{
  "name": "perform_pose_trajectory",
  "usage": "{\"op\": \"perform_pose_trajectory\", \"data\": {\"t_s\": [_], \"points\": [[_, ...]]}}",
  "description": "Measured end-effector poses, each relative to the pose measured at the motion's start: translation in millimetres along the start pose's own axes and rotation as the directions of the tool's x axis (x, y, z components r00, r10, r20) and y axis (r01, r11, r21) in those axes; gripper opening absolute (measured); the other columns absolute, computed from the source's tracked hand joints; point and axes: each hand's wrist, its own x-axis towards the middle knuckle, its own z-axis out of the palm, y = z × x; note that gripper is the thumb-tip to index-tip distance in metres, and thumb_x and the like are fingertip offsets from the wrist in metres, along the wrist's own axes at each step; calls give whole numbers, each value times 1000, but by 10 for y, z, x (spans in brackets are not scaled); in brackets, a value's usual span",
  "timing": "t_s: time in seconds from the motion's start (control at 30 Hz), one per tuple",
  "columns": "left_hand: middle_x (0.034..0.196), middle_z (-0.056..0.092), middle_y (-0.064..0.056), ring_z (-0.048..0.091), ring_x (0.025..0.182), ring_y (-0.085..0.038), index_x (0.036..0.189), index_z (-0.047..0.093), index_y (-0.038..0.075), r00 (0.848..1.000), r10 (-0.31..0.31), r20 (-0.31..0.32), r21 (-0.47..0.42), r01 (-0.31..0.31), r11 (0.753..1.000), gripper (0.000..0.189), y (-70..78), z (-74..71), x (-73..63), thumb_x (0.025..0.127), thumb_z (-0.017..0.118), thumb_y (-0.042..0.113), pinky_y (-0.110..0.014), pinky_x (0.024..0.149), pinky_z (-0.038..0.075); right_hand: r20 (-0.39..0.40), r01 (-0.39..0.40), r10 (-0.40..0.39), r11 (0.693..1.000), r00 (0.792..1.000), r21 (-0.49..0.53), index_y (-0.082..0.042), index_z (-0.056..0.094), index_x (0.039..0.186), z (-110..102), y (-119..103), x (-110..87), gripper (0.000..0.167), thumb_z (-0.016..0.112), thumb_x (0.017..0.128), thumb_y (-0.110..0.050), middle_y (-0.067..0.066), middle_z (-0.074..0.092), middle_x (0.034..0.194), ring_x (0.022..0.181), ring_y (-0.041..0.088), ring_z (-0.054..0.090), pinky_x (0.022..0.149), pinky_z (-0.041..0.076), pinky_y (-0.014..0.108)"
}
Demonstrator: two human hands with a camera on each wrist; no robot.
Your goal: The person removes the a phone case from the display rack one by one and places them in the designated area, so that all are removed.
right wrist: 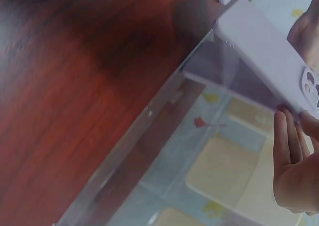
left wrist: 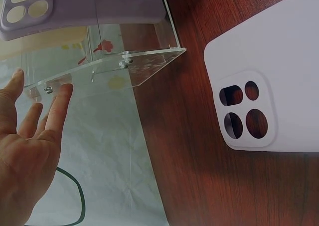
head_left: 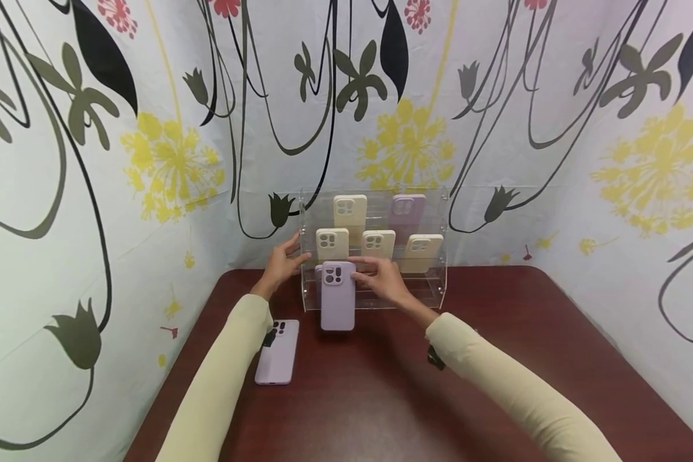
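Note:
My right hand (head_left: pixel 385 281) pinches a lilac phone case (head_left: pixel 338 305) by its upper right edge, in front of a clear acrylic display stand (head_left: pixel 373 303). In the right wrist view that held case (right wrist: pixel 261 49) is tilted over another lilac case (right wrist: pixel 224 74) at the stand's front. With fingers extended, my left hand (head_left: pixel 280 264) is at the stand's left side panel; the left wrist view has its fingertips (left wrist: pixel 65 90) against the panel. Another lilac phone case (head_left: pixel 279 359) lies on the table, camera cutouts facing up, beside my left sleeve.
Higher tiers of the stand bear cream phone cases (head_left: pixel 350 210) and a lilac one (head_left: pixel 409 208), all leaning back. The stand is on a dark red wooden table (head_left: pixel 381 410) near its back edge. A flower-patterned curtain (head_left: pixel 196 160) surrounds the table's back and sides.

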Motion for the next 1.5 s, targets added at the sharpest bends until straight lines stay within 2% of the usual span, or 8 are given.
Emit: {"op": "perform_pose_trajectory", "data": {"t_s": [0.2,0.37,0.47,0.6,0.83,0.93,1.2,1.5], "points": [[153,49,-24,62,127,-41,162,38,27,1000,-5,-4,-2,5,1000,75,17,30,14,98,74,12,-62,98,55,14,-33,32,998,999,52,0,71,130,167,55,-44,40,76,91,4,26,76,106,95,43,75,79,65,52],[154,50,-22,64,125,-40,161,39,30,1000,-23,-6,8,23,1000,75,40,41,-3,98,74,12,-54,96,59,28,-45,44,997,999,59,4,72,128,300,96,-89,38,76,90,7,27,76,101,89,47,75,78,63,58],[154,50,-22,65,123,-39,161,38,30,1000,-26,-6,12,26,1000,75,42,44,-12,98,74,12,-50,93,61,32,-67,65,995,997,75,5,72,127,370,129,-106,37,76,90,9,28,75,102,93,45,75,79,64,55],[154,50,-23,65,123,-40,161,39,29,1000,-19,-12,6,19,1000,74,36,46,-15,98,74,12,-51,93,60,17,-91,90,993,996,77,4,73,125,441,179,-113,36,77,89,8,27,75,104,96,39,76,78,66,45],[152,50,-25,65,122,-42,161,39,27,1000,-1,-11,-11,1,1000,74,23,37,-16,98,74,10,-52,93,60,-30,-121,120,992,992,-47,-8,78,122,556,249,-162,35,83,88,-2,16,79,104,82,26,78,65,64,26],[152,49,-26,65,122,-42,161,39,27,1000,-4,-15,-10,4,1000,74,29,30,-22,98,74,10,-51,93,61,-32,-128,126,990,991,-60,-9,79,120,621,271,-197,34,84,87,-4,15,79,104,80,29,78,63,64,27],[154,47,-26,63,125,-42,161,40,30,1000,-15,-21,-13,15,1000,74,40,10,-21,98,73,10,-56,97,58,5,-165,165,986,986,24,-3,78,120,809,336,-248,33,83,88,-3,21,77,104,85,30,79,63,64,27],[153,50,-23,63,127,-40,161,40,29,1000,-22,-19,-17,22,1000,74,38,13,-14,98,75,12,-56,96,58,35,-204,206,977,978,-55,-5,78,119,930,407,-289,32,85,88,-11,14,79,100,69,30,77,56,62,25]]}}
